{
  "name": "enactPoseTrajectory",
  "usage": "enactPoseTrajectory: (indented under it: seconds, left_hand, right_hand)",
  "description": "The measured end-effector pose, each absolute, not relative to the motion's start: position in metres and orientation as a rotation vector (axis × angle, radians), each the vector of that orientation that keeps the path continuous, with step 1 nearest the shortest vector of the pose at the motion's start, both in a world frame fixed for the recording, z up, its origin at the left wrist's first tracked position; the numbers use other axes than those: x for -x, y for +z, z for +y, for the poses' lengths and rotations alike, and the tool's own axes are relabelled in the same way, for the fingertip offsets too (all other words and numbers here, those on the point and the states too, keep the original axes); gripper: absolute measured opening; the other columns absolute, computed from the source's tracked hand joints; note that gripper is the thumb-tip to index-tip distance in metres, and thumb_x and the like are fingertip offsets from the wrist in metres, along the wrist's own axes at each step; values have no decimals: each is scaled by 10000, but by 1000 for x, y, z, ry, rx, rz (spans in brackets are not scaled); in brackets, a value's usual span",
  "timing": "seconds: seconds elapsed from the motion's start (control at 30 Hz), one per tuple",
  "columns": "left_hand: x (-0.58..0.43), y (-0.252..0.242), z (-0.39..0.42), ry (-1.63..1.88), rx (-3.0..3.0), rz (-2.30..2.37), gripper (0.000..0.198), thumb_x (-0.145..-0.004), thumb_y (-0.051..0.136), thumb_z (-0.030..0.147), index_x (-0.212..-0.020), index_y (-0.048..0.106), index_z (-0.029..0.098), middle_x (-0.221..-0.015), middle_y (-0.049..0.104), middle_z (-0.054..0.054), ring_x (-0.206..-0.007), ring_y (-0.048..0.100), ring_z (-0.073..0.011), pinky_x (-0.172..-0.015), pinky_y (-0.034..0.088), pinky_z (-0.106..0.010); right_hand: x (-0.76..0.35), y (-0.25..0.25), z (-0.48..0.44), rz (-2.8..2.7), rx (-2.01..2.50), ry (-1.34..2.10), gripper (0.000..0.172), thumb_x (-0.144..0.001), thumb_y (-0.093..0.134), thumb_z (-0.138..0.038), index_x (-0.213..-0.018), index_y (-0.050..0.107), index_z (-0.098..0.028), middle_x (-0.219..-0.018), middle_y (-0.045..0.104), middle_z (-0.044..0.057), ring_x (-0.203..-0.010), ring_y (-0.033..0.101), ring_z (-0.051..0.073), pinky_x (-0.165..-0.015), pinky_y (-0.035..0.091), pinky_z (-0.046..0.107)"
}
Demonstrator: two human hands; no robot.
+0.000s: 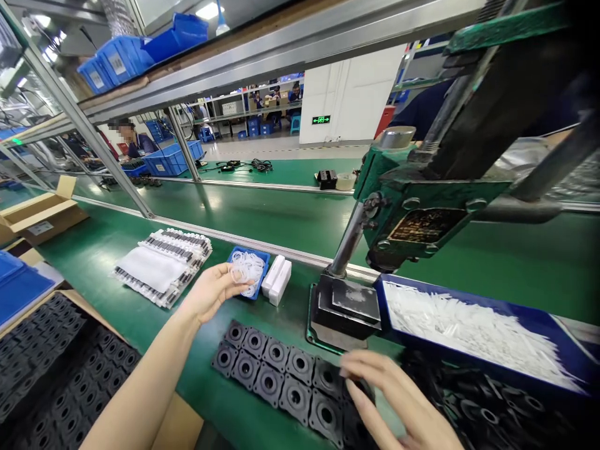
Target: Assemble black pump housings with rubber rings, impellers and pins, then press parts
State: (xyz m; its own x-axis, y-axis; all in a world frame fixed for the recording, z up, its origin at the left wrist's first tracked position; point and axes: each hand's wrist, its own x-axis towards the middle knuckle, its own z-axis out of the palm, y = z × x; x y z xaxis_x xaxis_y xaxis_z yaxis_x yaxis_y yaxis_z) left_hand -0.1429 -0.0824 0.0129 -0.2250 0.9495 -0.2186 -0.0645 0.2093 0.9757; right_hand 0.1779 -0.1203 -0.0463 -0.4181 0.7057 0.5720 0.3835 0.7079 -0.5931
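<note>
head view: one look down on a green bench (262, 219); clock directions are read from the picture's middle.
left hand (213, 290): just off the middle toward 8 o'clock. Its fingers are stretched forward and lightly curled, with the tips lying among the white rings. Whether they pinch one cannot be told.
white rings (247, 265): a loose heap in a small blue tray (260, 254), close to the middle and touching the left hand's fingertips.
right hand (394, 394): at 5 o'clock and blurred. The fingers are spread flat and grip nothing, the tips resting on the black square parts.
black square parts (276, 375): at 6 o'clock, two rows lying flat on the bench, edge to edge, each with a round hole facing up.
white blocks (277, 279): two, leaning together just beside the tray on its 3 o'clock side.
hand press (422, 206): green, at 2 o'clock, its dark base plate (349, 306) near the rows.
blue bin (539, 319): at 4 o'clock, filled with white slivers.
foam-wrapped stack (162, 265): at 9 o'clock, well apart from both hands.
co-worker (135, 142): a person seated far off at 10 o'clock.
risk: the rings are thin and tangled — a pinch could lift several at once or drop one onto the bench. The flat right hand could also nudge the rows out of line.
</note>
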Motion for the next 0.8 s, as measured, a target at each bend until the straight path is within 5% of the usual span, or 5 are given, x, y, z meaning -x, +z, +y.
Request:
enactPoseTrajectory:
  seconds: [0.23, 0.4, 0.57, 0.8]
  left_hand:
    - [90, -2, -139, 1161, -767, 1142, 381, -772, 797, 357, -1067, 641, 173, -978, 709, -49, -968, 716, -213, -900, 571, -342]
    - [83, -17, -154, 1205, -817, 1115, 257, -872, 680, 339, -1074, 659, 182, -1083, 682, -58, -1076, 643, -201, -972, 536, -346]
    - [96, -24, -162, 1140, -1060, 1316, 336, -927, 541, 269, -1248, 627, 220, -1276, 613, -85, -1133, 615, -238, -990, 533, -391]
    - [115, -30, -170, 1133, -1228, 1402, 383, -950, 514, 301, -1315, 621, 262, -1243, 601, -80, -1165, 597, -250, -1017, 535, -377]
  right_hand:
    - [-108, -6, -97, -1977, 812, 1138, 269, -967, 530, -333, -1189, 600, -198, -1075, 622, 93, -836, 653, 148, -781, 581, 281]
    - [-79, -16, -95, -2018, 779, 1225, 199, -961, 555, -328, -1057, 671, -198, -911, 624, 51, -794, 592, 155, -745, 511, 296]
    - [-68, -26, -95, -1826, 831, 1551, 290, -915, 624, -416, -1069, 649, -172, -863, 646, 42, -767, 597, 157, -731, 496, 302]
    - [-54, -25, -89, -1613, 773, 1982, 343, -807, 749, -475, -851, 621, -161, -738, 636, -7, -692, 568, 116, -682, 452, 262]
